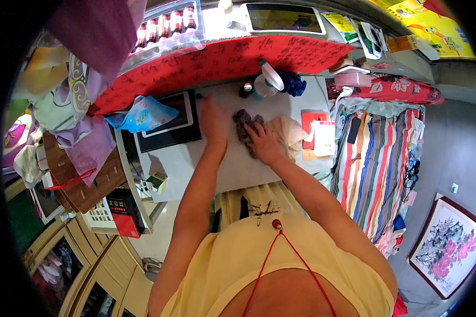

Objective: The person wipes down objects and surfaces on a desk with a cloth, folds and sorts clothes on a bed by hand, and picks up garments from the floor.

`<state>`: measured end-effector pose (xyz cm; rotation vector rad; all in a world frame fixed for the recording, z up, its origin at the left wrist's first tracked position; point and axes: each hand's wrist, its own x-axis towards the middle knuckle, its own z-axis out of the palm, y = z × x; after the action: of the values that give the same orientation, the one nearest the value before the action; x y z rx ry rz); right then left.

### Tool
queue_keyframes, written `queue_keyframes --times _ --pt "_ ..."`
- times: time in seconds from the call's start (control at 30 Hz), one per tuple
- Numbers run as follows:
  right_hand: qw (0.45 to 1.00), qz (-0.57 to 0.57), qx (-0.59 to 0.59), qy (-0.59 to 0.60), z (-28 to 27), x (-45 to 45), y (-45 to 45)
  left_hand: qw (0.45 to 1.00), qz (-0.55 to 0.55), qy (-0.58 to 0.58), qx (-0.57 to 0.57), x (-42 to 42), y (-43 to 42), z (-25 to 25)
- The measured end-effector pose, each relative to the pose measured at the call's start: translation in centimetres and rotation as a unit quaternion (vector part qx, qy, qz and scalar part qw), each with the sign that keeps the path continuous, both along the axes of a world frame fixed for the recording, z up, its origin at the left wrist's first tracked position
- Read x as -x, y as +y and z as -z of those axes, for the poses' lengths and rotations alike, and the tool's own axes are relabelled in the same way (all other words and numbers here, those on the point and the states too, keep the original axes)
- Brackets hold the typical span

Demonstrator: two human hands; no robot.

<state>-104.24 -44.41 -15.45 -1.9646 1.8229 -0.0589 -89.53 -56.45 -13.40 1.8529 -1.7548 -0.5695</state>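
My right hand (263, 141) lies with spread fingers on a crumpled dark grey cloth (243, 122) on the pale desk (190, 171). A beige cloth (288, 133) touches that hand's right side. My left hand (214, 120) is over the desk, left of the grey cloth, and is smeared by motion, so its fingers cannot be made out. Left of it is a black folder (194, 119) with a white-framed tablet (182, 117) and a blue plastic bag (148, 113) on top.
A white bottle (264, 84), a small dark bottle (245, 90) and a dark blue bag (295, 84) stand along the desk's back. Red and white cards (324, 138) lie at its right. A striped bed (373, 158) adjoins the right side; an open drawer (145, 211) juts out left.
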Motion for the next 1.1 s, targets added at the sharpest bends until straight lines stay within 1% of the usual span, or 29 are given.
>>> queue_keyframes --times 0.03,0.07,0.1,0.13,0.2,0.23,0.3,0.33,0.37,0.4,0.43,0.47,0.5,0.53,0.57,0.6,0.63,0.7,0.73,0.8,0.83,0.9,0.97,1.03,1.07,1.1 --pt "1.000 -0.001 -0.001 0.000 0.0 -0.2 0.2 0.998 0.060 0.008 -0.020 1.1 0.6 0.0" --pt "0.999 -0.019 0.027 0.038 -0.1 -0.3 0.2 0.998 0.060 0.009 -0.020 2.3 0.8 0.0" --pt "0.995 -0.036 0.055 0.078 -0.3 -0.4 0.1 0.996 0.090 0.027 -0.003 3.5 0.5 0.1" --pt "0.994 -0.034 0.058 0.081 -0.5 -0.3 0.0 0.992 0.120 0.045 0.015 4.5 -0.1 0.1" --pt "0.974 -0.119 0.149 0.123 -0.9 -0.3 0.1 0.991 0.117 0.057 0.007 5.4 -0.8 0.6" --pt "0.974 -0.118 0.149 0.125 -0.6 -0.3 0.0 0.992 0.112 0.064 -0.003 5.6 -1.2 1.1" --pt "0.983 -0.120 0.131 0.039 -0.2 -0.8 -0.2 0.992 0.112 0.063 -0.004 5.2 -1.9 1.7" --pt "0.983 -0.121 0.132 0.036 -0.1 -1.2 -0.6 0.992 0.111 0.062 -0.003 4.8 -2.1 1.7" --pt "0.987 -0.090 0.131 0.038 0.0 -1.4 -1.1 0.992 0.110 0.059 -0.002 4.1 -1.8 1.8" --pt "0.989 -0.060 0.130 0.040 0.1 -1.6 -1.6 0.987 0.110 0.109 -0.029 3.2 -1.0 0.5" --pt "0.989 -0.060 0.133 0.038 0.2 -1.9 -2.2 0.980 0.110 0.159 -0.053 2.3 -0.2 -0.4" --pt "0.990 -0.037 0.126 0.060 0.3 -2.4 -2.9 0.980 0.111 0.156 -0.050 1.3 0.6 -0.6" --pt "0.990 -0.014 0.117 0.081 0.5 -2.9 -3.6 0.984 0.080 0.161 -0.017 0.2 1.7 -0.5" --pt "0.990 -0.012 0.117 0.078 0.3 -3.5 -4.6 0.985 0.050 0.165 0.015 -0.9 2.7 -0.9" --pt "0.987 0.019 0.154 0.046 0.1 -4.0 -6.1 0.985 0.053 0.162 0.016 -2.0 3.6 -1.3" --pt "0.981 0.050 0.187 0.014 -0.1 -4.5 -7.3 0.986 0.043 0.150 0.049 -3.0 4.5 -2.4" --pt "0.981 0.056 0.185 0.013 0.0 -4.9 -8.4 0.986 0.034 0.140 0.080 -3.8 5.2 -3.0" --pt "0.968 0.096 0.230 0.043 0.5 -5.5 -10.5 0.988 0.039 0.134 0.064 -5.2 6.3 -1.9" --pt "0.967 0.105 0.227 0.044 1.0 -5.8 -11.2 0.989 0.038 0.130 0.052 -5.7 6.5 -1.4" --pt "0.980 0.152 0.121 0.039 1.7 -5.9 -11.9 0.989 0.051 0.132 0.053 -6.1 6.5 -0.4" --pt "0.979 0.160 0.118 0.042 1.8 -5.6 -11.3 0.988 0.052 0.134 0.056 -6.3 6.5 -0.2" --pt "0.985 0.077 0.146 0.043 1.5 -4.9 -9.2 0.990 0.061 0.122 0.040 -6.3 5.8 0.2" --pt "0.992 0.022 0.113 0.042 0.2 -4.2 -4.5 0.991 0.067 0.110 0.026 -5.4 4.8 -0.2" --pt "0.996 -0.002 0.079 0.028 0.0 -3.6 1.4 0.988 0.093 0.117 0.049 -4.2 3.6 -0.7" --pt "0.998 -0.024 0.056 0.018 -0.2 -3.3 4.2 0.984 0.130 0.103 0.064 -3.9 2.6 0.5" --pt "0.998 -0.044 0.032 0.008 -0.2 -2.9 6.7 0.983 0.138 0.105 0.060 -3.4 1.8 0.6"
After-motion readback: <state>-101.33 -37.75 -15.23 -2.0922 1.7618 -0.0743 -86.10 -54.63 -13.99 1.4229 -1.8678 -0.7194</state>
